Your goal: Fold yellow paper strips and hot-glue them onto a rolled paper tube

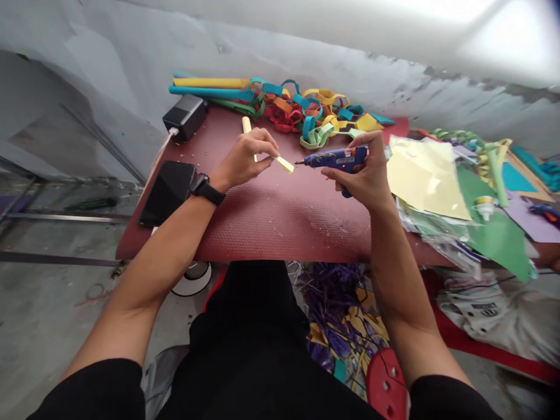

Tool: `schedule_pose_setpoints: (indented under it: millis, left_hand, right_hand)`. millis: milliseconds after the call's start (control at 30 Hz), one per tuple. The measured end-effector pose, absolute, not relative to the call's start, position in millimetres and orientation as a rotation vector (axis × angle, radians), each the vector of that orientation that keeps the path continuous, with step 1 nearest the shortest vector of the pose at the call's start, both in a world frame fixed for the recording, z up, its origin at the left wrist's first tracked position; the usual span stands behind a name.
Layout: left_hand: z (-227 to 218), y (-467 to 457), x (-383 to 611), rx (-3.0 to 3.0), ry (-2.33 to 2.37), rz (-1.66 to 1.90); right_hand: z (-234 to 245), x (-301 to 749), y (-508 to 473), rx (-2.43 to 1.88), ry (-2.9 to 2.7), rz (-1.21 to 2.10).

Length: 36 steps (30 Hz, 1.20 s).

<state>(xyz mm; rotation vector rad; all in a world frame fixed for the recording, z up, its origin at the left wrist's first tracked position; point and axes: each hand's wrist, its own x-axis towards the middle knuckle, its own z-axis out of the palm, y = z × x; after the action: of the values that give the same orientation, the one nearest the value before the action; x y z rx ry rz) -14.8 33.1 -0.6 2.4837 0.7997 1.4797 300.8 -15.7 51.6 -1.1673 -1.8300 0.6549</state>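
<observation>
Left hand (250,154) pinching one yellow strip (286,165), right hand (371,178) gripping one glue gun (324,158)

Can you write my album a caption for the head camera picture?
Left hand holds a yellow paper strip, right hand a blue glue gun, before colorful paper chains on a red table.

Nothing legible with certainty. Pale label (345,160) on glue gun (328,158): marked, too small to read. Dark patch (484,308) on pale fabric (518,321): light marking, blurred beyond reading. Small bottle (485,208): likewise too blurred for any wording, brand or number.
</observation>
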Motion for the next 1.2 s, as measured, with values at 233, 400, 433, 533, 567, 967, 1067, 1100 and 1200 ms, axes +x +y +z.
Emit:
schedule_pose_setpoints:
  millis: [233, 400, 433, 533, 567, 967, 1067, 1100, 1200]
  left_hand:
    - [-2, 32, -11, 2.513, 0.733, 1.452]
    - [-2, 29, -8, 2.517, 0.706, 1.424]
    - [-1, 29, -8, 2.517, 0.698, 1.421]
    - [-1, 29, -8, 2.518, 0.683, 1.412]
    - [-1, 29, -8, 2.518, 0.682, 1.410]
    - [-5, 32, -10, 2.500, 0.772, 1.369]
    - [-7, 34, -11, 2.492, 0.820, 1.314]
    - [-7, 34, -12, 2.486, 0.827, 1.297]
    - [-7, 35, -13, 2.474, 0.839, 1.267]
  right_hand:
    - [65, 306, -14, -1.087, -1.856, 0.617]
    - [73, 302, -15, -1.159, -1.885, 0.734]
    - [73, 301, -15, -1.164, -1.886, 0.748]
    - [72, 299, -12, -1.161, -1.859, 0.762]
    - [70, 299, -10, -1.159, -1.847, 0.762]
    - [40, 301, 19, -1.061, -1.944, 0.609]
    - [35, 298, 16, -1.095, -1.925, 0.664]
    - [34, 298, 15, -1.091, -1.910, 0.685]
    - [33, 296, 10, -1.079, -1.855, 0.729]
